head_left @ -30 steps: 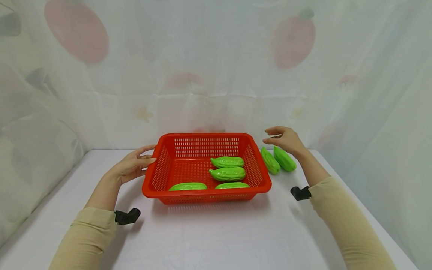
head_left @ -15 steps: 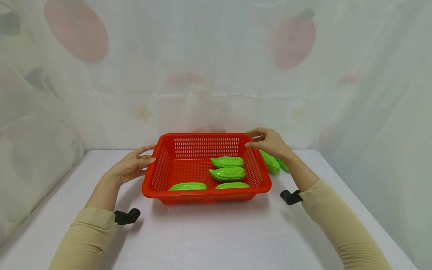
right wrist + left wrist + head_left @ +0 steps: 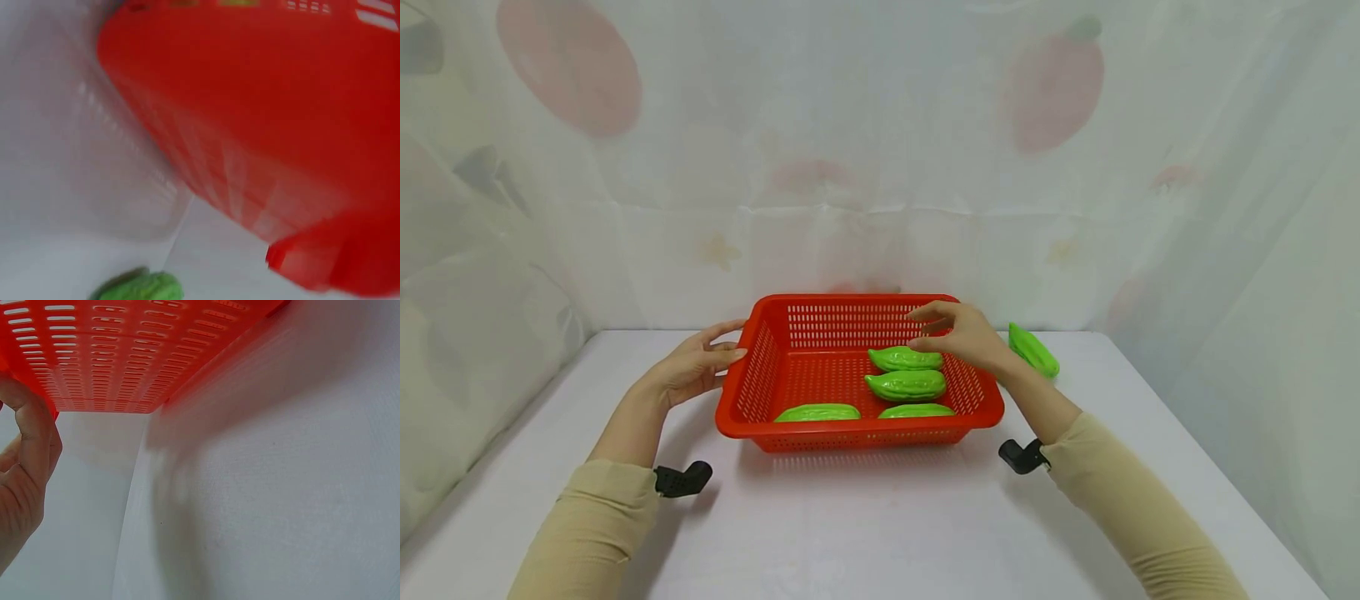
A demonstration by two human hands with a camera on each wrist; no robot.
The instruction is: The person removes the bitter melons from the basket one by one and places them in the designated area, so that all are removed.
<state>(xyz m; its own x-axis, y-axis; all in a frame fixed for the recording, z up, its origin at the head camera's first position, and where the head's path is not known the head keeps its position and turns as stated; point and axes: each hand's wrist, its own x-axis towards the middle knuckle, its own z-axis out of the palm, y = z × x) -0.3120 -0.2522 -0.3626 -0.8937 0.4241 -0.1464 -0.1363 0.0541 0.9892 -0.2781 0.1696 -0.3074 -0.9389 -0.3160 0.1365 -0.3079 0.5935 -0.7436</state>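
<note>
A red plastic basket (image 3: 859, 428) with slotted walls stands at the back middle of the table. Several green bitter melons lie in its right half and along its front, one of them (image 3: 906, 386) fully in sight. My left hand (image 3: 692, 367) holds the basket's left rim; in the left wrist view its bent fingers (image 3: 31, 425) meet the wall. My right hand (image 3: 961, 336) hovers over the basket's back right part with loosely bent fingers and nothing visible between them. It overlaps a bitter melon's end in the head view and is out of sight in the right wrist view.
To the right of the basket another bitter melon (image 3: 1033, 350) lies on the white table (image 3: 865, 533); one beside it is mostly hidden behind my right forearm. A pale printed curtain (image 3: 880, 167) hangs close behind the basket and along both sides.
My right hand has moved left, from above the loose bitter melons at the right, across the right rim to over the basket. The left hand and basket have stayed put.
</note>
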